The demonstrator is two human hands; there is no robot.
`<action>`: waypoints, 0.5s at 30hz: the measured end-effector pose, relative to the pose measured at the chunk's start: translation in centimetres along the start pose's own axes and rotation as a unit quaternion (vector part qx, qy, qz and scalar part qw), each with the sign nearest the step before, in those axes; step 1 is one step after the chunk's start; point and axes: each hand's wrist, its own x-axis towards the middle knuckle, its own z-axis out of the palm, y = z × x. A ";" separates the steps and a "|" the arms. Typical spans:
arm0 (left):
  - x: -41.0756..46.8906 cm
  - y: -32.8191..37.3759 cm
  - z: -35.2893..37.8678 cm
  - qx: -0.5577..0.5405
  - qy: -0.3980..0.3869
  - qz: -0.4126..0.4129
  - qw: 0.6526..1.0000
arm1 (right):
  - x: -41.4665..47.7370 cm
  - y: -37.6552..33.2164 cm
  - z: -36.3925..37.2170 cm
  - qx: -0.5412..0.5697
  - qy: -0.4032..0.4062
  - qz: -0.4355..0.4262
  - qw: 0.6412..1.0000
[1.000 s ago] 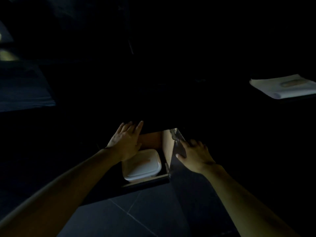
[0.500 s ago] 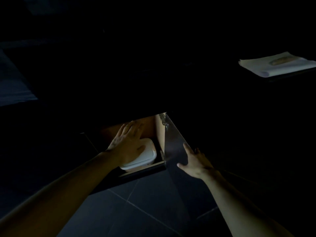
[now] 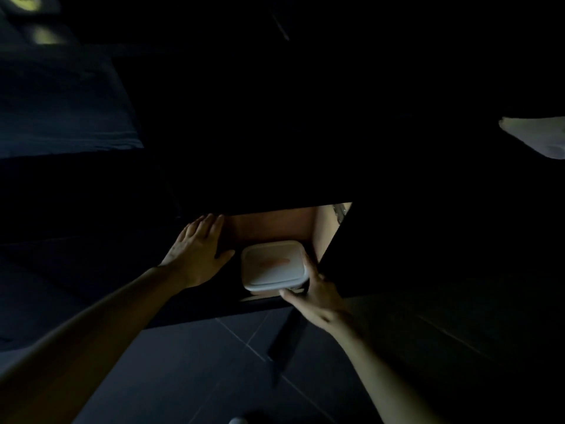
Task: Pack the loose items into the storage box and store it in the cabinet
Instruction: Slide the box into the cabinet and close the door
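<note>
The scene is very dark. A white lidded storage box (image 3: 273, 264) sits on the floor of an open low cabinet (image 3: 275, 223) with a lit brown wooden interior. My right hand (image 3: 318, 296) touches the box's near right corner, thumb under the front edge and fingers along the right side. My left hand (image 3: 198, 255) lies flat with fingers spread on the dark surface just left of the opening, apart from the box. The cabinet door (image 3: 345, 249) stands open at the right.
A dark tiled floor (image 3: 214, 362) spreads below the cabinet. A white cloth or paper (image 3: 541, 136) lies at the far right edge. A dark blue surface (image 3: 61, 111) is at upper left. Everything else is too dark to make out.
My left hand came off the box lid and moved left onto the dark front. My right hand left the door and now touches the box's right corner. The camera shifted.
</note>
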 end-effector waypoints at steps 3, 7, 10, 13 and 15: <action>0.1 -3.2 -0.1 -0.009 0.008 -0.010 1.000 | 2.8 -2.7 2.3 -0.026 -0.057 -0.074 0.995; 0.7 -7.3 -0.3 -0.016 0.017 -0.017 1.000 | 6.5 -5.1 5.4 -0.166 -0.090 -0.184 0.965; 1.0 -10.1 -0.3 -0.028 0.015 -0.026 0.999 | 7.9 -3.8 7.4 -0.294 -0.092 -0.226 0.924; 1.6 -11.7 0.2 -0.043 0.019 -0.027 0.999 | 9.4 -2.6 8.4 -0.342 -0.071 -0.203 0.915; 2.0 -12.2 0.7 -0.053 0.016 -0.025 0.998 | 10.5 -3.1 9.1 -0.340 -0.059 -0.175 0.922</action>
